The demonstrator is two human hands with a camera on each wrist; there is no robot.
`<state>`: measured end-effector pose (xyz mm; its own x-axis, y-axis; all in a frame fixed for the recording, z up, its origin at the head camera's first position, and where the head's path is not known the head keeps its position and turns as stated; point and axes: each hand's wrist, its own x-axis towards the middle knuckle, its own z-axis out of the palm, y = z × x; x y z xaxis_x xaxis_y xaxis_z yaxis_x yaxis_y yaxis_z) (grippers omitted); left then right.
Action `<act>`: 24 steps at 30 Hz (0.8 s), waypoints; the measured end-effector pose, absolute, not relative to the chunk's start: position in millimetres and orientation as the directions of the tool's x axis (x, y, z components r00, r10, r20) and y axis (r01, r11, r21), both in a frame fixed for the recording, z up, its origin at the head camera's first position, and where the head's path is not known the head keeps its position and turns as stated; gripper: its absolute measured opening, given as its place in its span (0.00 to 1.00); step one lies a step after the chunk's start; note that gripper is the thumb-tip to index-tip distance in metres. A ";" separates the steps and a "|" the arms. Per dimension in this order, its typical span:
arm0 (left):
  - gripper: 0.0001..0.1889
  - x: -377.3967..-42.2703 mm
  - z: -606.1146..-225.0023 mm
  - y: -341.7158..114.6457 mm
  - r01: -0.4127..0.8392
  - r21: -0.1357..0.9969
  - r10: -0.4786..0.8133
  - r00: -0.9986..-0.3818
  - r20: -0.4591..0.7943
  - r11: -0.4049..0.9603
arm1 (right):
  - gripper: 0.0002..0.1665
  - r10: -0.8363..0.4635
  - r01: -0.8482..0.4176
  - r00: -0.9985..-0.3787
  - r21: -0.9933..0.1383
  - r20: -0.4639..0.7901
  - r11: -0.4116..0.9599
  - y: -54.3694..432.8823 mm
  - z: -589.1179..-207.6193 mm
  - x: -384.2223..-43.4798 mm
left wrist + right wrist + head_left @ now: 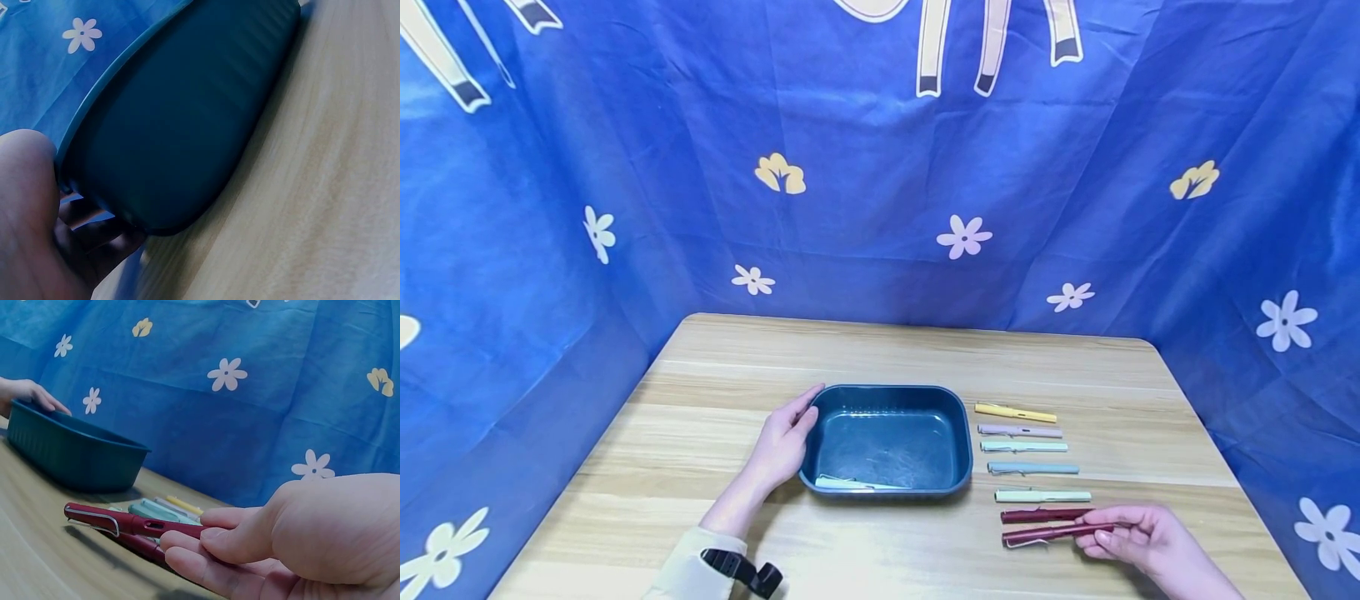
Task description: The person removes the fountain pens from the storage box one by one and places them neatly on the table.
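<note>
My left hand (pixel 784 446) grips the left wall of a dark teal plastic box (pixel 886 492), thumb at the rim and fingers against the outside. A pale pen (pixel 857 483) lies inside along the near wall. At the right, my right hand (pixel 1142 542) pinches the end of a dark red fountain pen (pixel 1056 533) between thumb and fingers. In the right wrist view this pen's clipped cap (pixel 100 517) points away from the hand, raised over its shadow on the table. Just behind it lies a second dark red pen (pixel 1037 516).
Beyond the red pens, a column of pens lies on the wooden table (pixel 715 375): pale green (pixel 1045 497), light blue (pixel 1033 468), mint (pixel 1026 447), lavender (pixel 1022 432) and yellow (pixel 1015 412). Blue patterned cloth (pixel 865 250) hangs behind and at both sides.
</note>
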<state>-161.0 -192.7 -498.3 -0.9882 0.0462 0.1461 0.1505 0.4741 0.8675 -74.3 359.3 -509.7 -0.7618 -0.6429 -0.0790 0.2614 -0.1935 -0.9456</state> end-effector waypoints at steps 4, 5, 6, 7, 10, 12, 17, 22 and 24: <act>0.23 -161.0 -498.4 -192.6 0.151 0.867 0.047 -0.988 0.146 0.476 | 0.24 -0.645 0.245 -0.760 -0.954 -0.080 -0.170 359.8 -512.8 -75.0; 0.23 -160.9 -498.3 -192.7 0.151 0.867 0.047 -0.988 0.146 0.476 | 0.24 -0.643 0.249 -0.761 -0.955 -0.088 -0.164 360.2 -513.1 -75.3; 0.23 -160.9 -498.3 -192.7 0.151 0.867 0.047 -0.988 0.146 0.476 | 0.23 -0.637 0.251 -0.765 -0.956 -0.097 -0.155 360.6 -513.3 -75.5; 0.23 -161.0 -498.3 -192.6 0.152 0.867 0.048 -0.988 0.147 0.475 | 0.22 -0.630 0.245 -0.770 -0.959 -0.102 -0.144 361.0 -513.5 -75.7; 0.23 -160.9 -498.1 -192.6 0.152 0.868 0.049 -0.988 0.147 0.473 | 0.18 -0.593 0.230 -0.794 -0.969 -0.132 -0.092 361.4 -513.2 -76.1; 0.23 -160.9 -498.0 -192.7 0.152 0.869 0.050 -0.988 0.146 0.471 | 0.15 -0.557 0.204 -0.816 -0.978 -0.153 -0.031 360.8 -513.0 -75.8; 0.23 -160.8 -497.7 -192.7 0.149 0.870 0.049 -0.988 0.143 0.470 | 0.17 -0.462 0.132 -0.867 -0.980 -0.186 0.147 355.1 -512.2 -73.9; 0.23 -160.4 -497.1 -192.5 0.150 0.867 0.048 -0.988 0.145 0.475 | 0.17 -0.375 0.125 -0.900 -0.957 -0.221 0.263 348.6 -512.8 -72.4; 0.23 -160.5 -497.1 -192.4 0.150 0.867 0.047 -0.988 0.145 0.476 | 0.16 -0.353 0.129 -0.906 -0.947 -0.233 0.294 347.2 -513.5 -71.8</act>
